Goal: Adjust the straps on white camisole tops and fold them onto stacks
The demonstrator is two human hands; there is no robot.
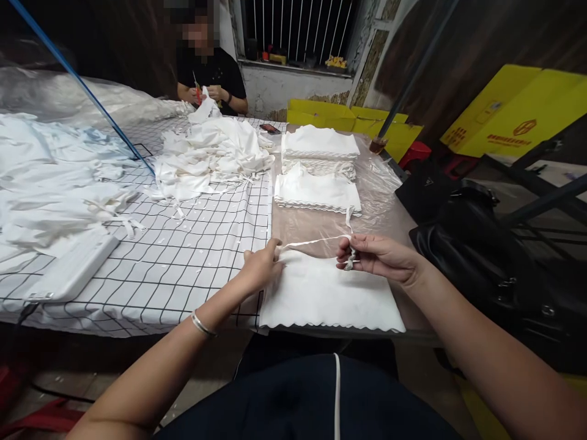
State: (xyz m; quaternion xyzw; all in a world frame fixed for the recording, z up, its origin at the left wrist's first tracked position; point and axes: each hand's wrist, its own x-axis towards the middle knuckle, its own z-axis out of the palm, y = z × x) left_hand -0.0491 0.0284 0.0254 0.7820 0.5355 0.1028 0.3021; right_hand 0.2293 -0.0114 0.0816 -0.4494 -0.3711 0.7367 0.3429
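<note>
I see a white cloth piece (328, 293) with a scalloped lower edge lying flat at the near edge of the table (316, 227), and a thin white drawstring (316, 242) stretched taut above its top edge between both hands. My left hand (261, 267) pinches one end with closed fingers; my right hand (380, 256) is closed on the other end, the string wound at its fingertips. Just beyond lie two stacks of folded white pieces (318, 165). Further left, a loose heap of white cloth (211, 156) rests on a checked sheet (183, 256). Across the table, another person's hands (204, 93) work at cloth.
</note>
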